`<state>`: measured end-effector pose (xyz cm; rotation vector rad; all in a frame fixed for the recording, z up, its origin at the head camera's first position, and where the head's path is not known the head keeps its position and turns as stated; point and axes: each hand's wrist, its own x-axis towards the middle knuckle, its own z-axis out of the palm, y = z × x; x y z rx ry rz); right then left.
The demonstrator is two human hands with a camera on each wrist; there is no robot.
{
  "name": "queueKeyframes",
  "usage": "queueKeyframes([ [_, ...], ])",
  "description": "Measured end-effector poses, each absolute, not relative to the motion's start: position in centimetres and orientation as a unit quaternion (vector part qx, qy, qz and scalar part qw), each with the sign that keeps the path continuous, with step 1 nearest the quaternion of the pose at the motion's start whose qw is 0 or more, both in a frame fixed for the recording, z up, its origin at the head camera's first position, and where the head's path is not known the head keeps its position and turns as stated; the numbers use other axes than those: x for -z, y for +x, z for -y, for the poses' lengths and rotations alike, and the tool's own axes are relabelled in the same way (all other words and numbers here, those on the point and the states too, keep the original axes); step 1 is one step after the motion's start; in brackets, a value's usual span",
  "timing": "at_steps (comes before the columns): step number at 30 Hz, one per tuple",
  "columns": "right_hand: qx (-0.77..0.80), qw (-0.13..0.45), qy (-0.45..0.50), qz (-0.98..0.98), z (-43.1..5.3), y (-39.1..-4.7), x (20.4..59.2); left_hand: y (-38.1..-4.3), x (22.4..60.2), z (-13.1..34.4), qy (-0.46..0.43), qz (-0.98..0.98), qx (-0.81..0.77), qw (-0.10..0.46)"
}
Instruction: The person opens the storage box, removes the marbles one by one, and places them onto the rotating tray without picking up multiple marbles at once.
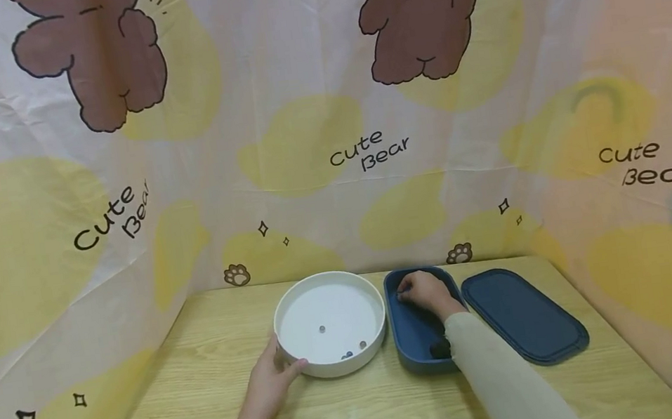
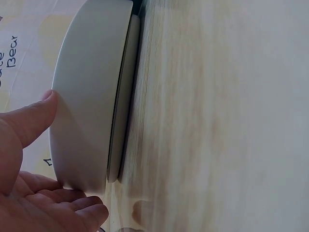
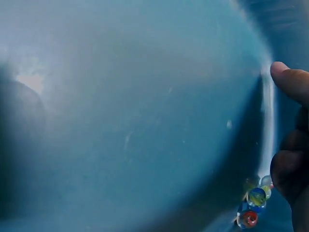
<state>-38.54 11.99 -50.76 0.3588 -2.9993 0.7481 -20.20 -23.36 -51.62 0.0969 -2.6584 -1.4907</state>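
My left hand (image 1: 273, 373) holds the near-left side of a round white dish (image 1: 337, 371), thumb at the rim and fingers against its outer wall (image 2: 87, 106). Several small glass marbles (image 1: 323, 329) lie scattered on the dish floor, mostly at its near side. To the right stands a deep blue box (image 1: 413, 341) with rounded corners. Inside it is my right hand (image 1: 428, 291), reaching down by the far-left corner. Several colourful marbles (image 3: 257, 196) cluster there, right beside its bent fingers (image 3: 288, 162). The thumb (image 3: 289, 82) stays apart from those fingers.
A flat dark blue lid (image 1: 525, 315) lies right of the box on the wood-grain table (image 1: 363, 418). A printed bear curtain (image 1: 302, 193) closes off the back and both sides. The dish and box stand close together near the back edge.
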Motion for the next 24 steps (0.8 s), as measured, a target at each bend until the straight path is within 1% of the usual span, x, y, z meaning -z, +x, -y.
queueKeyframes([
  [9, -0.245, 0.034, 0.155, 0.956, -11.7, -38.0, 48.6, -20.1, 51.8, 23.4, 0.041, 0.87, 0.49, 0.043],
  [17, -0.26, 0.037, 0.165, 0.951, -10.8, -36.2, 46.9, -19.5, 52.1, 23.3, 0.046, 0.876, 0.479, 0.034],
  [24, -0.243, 0.073, 0.2, 0.946, -9.3, -35.1, 44.9, -20.0, 51.9, 23.4, 0.044, 0.882, 0.466, 0.049],
])
